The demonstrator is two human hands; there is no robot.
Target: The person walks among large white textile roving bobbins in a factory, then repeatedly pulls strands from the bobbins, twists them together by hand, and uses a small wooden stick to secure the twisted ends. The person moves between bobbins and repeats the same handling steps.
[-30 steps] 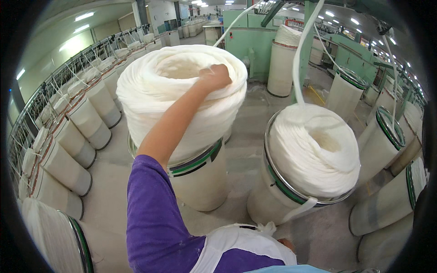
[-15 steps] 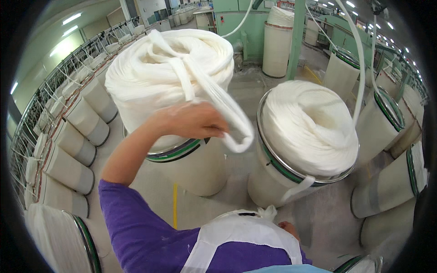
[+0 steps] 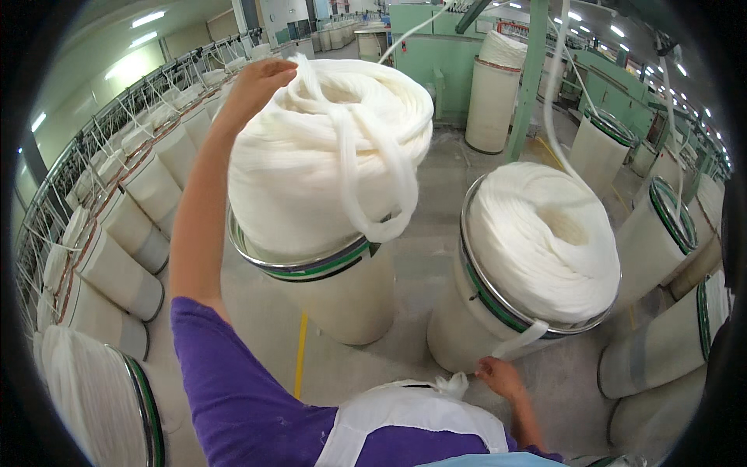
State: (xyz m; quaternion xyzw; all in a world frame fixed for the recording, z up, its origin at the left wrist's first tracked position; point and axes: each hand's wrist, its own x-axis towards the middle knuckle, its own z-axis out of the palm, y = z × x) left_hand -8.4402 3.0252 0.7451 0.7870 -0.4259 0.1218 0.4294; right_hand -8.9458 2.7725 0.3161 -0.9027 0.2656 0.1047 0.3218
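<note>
A tall coil of white fibre sliver [image 3: 272, 175] bulges above a rimmed can [image 3: 342, 300] at left centre. My left hand [image 3: 261, 87] is raised at the coil's far left edge, its fingers bent together at a fold of the loose sliver. From there a sliver loop [image 3: 354, 187] hangs down the coil's front. At right stands a second can [image 3: 455, 323] with a lower white coil [image 3: 537, 241] rising from its rim. A short sliver tail [image 3: 523, 339] droops over that rim, and my right hand [image 3: 502, 377] pinches its lower end.
Rows of filled cans [image 3: 132, 233] line the left side below a long rack. More cans [image 3: 657, 226] stand at right, with hanging slivers above. A green post [image 3: 529, 86] and green machine [image 3: 436, 58] are behind. Another can [image 3: 97, 397] is at lower left.
My left hand has moved up and left from the coil's front to its far edge, leaving the loop hanging. My right hand has come up to the sliver tail. The view has shifted slightly.
</note>
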